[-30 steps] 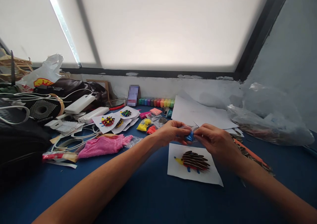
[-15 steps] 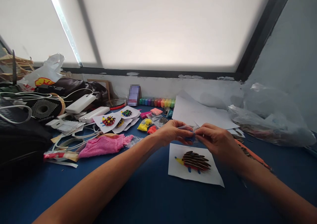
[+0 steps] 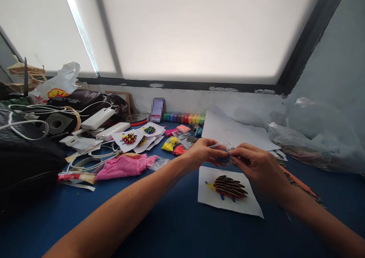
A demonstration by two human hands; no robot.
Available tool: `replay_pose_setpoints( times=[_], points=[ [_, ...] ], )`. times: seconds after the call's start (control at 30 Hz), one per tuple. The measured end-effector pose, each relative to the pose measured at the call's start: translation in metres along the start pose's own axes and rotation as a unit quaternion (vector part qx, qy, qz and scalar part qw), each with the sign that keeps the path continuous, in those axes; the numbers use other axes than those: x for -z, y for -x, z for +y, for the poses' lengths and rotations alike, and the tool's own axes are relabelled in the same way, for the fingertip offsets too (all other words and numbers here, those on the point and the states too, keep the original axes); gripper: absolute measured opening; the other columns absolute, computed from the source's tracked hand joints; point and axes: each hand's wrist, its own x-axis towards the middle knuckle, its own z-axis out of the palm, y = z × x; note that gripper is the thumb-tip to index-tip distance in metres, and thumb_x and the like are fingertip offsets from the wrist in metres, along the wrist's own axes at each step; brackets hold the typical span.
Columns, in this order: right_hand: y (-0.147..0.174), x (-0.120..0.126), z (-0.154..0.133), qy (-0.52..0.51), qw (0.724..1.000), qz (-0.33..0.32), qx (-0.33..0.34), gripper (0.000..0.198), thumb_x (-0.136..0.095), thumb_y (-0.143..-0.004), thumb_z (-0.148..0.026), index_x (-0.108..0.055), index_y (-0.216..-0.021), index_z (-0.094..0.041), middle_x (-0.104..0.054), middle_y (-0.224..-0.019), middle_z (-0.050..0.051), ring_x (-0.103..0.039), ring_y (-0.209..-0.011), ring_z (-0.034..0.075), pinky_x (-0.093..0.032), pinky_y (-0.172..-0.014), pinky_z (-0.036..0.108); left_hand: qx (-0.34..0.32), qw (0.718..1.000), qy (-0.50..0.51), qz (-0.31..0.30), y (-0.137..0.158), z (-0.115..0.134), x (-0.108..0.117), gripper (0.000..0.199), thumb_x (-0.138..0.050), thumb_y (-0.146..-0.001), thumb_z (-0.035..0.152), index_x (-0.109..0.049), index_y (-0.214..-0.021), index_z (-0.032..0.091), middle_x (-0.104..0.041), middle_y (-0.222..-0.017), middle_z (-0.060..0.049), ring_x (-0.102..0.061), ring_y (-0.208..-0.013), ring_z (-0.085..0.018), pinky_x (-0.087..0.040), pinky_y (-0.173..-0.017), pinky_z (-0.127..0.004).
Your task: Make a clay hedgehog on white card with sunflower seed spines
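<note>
Between both hands is a small clear plastic bag [image 3: 224, 159] with something blue in it, probably modelling clay. My left hand [image 3: 205, 151] is closed on the bag's left part, thumb across the front. Fingertips of my right hand [image 3: 253, 160] pinch its right end, where the plastic is bunched. Just below the hands a white paper sheet [image 3: 211, 197] lies on the blue table. On it is a hedgehog figure [image 3: 230, 187] with a yellow snout, a red body, blue feet and dark, seed-like spines.
Bags of yellow clay [image 3: 170, 144] and red clay [image 3: 179, 150] lie left of my hands. Paper cutouts with hedgehogs [image 3: 129, 139], a pink cloth [image 3: 122, 166] and cables crowd the left. White sheets [image 3: 228, 130] and a large plastic bag [image 3: 313, 147] are at the back right.
The whole view has shifted slightly, so everything appears a little further right. Both hands still hold the small bag, with the right fingers still at its bunched end.
</note>
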Motion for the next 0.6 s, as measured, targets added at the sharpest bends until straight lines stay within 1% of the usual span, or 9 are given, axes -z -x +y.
replay_pose_setpoints(
  times=[0.1, 0.23, 0.33, 0.4, 0.5, 0.57, 0.6],
  points=[
    [0.001, -0.003, -0.001, -0.004, 1.0, 0.01, -0.008, 0.022, -0.051, -0.089, -0.03, -0.069, -0.081, -0.022, -0.064, -0.078, 0.004, -0.053, -0.056, 0.014, -0.039, -0.052, 0.028, -0.001, 1.0, -0.009, 0.016, 0.001, 0.0, -0.003, 0.027, -0.083, -0.063, 0.014, -0.061, -0.078, 0.01, -0.063, -0.067, 0.001, -0.066, -0.053, -0.014, -0.049, -0.054, -0.024],
    [0.001, -0.005, -0.004, -0.014, 0.999, 0.016, -0.029, 0.016, -0.054, -0.084, -0.028, -0.065, -0.074, -0.021, -0.059, -0.073, 0.003, -0.05, -0.056, 0.013, -0.037, -0.052, 0.027, 0.0, 0.999, -0.029, 0.027, 0.002, 0.0, -0.008, 0.025, -0.081, -0.062, 0.013, -0.06, -0.076, 0.01, -0.063, -0.065, 0.001, -0.065, -0.053, -0.012, -0.045, -0.05, -0.021],
    [-0.001, -0.005, -0.008, -0.029, 0.998, 0.018, -0.044, 0.014, -0.055, -0.081, -0.027, -0.06, -0.069, -0.02, -0.057, -0.069, 0.002, -0.049, -0.056, 0.013, -0.038, -0.052, 0.027, -0.004, 0.998, -0.044, 0.041, 0.002, 0.0, -0.01, 0.019, -0.075, -0.065, 0.01, -0.058, -0.074, 0.012, -0.062, -0.063, 0.002, -0.063, -0.049, -0.01, -0.04, -0.045, -0.019],
    [-0.001, -0.004, -0.011, -0.05, 0.997, 0.009, -0.055, 0.015, -0.054, -0.082, -0.028, -0.059, -0.07, -0.021, -0.056, -0.065, 0.001, -0.05, -0.054, 0.013, -0.039, -0.05, 0.026, -0.007, 0.997, -0.056, 0.047, 0.003, 0.001, -0.01, 0.016, -0.071, -0.066, 0.008, -0.057, -0.073, 0.013, -0.059, -0.06, 0.003, -0.061, -0.048, -0.01, -0.039, -0.044, -0.018],
    [-0.002, 0.0, -0.014, -0.128, 0.987, -0.013, -0.093, 0.019, -0.052, -0.086, -0.034, -0.06, -0.075, -0.021, -0.057, -0.061, -0.001, -0.053, -0.054, 0.013, -0.043, -0.049, 0.024, -0.011, 0.996, -0.063, 0.058, 0.002, 0.003, -0.007, 0.015, -0.07, -0.069, 0.009, -0.057, -0.074, 0.013, -0.059, -0.061, 0.003, -0.061, -0.048, -0.01, -0.038, -0.043, -0.018],
    [-0.003, 0.002, -0.014, -0.204, 0.969, -0.013, -0.139, 0.021, -0.055, -0.086, -0.04, -0.062, -0.079, -0.022, -0.057, -0.063, -0.001, -0.053, -0.055, 0.013, -0.044, -0.05, 0.024, -0.018, 0.995, -0.071, 0.067, 0.0, 0.004, -0.002, 0.016, -0.07, -0.071, 0.012, -0.059, -0.083, 0.013, -0.062, -0.068, 0.001, -0.062, -0.052, -0.011, -0.041, -0.046, -0.019],
    [-0.003, 0.003, -0.013, -0.238, 0.957, -0.01, -0.164, 0.021, -0.057, -0.086, -0.043, -0.063, -0.083, -0.023, -0.057, -0.063, -0.002, -0.053, -0.056, 0.013, -0.044, -0.051, 0.024, -0.026, 0.992, -0.094, 0.078, -0.002, 0.003, 0.001, 0.019, -0.07, -0.073, 0.014, -0.06, -0.089, 0.013, -0.063, -0.072, 0.0, -0.062, -0.054, -0.01, -0.043, -0.048, -0.019]
  ],
)
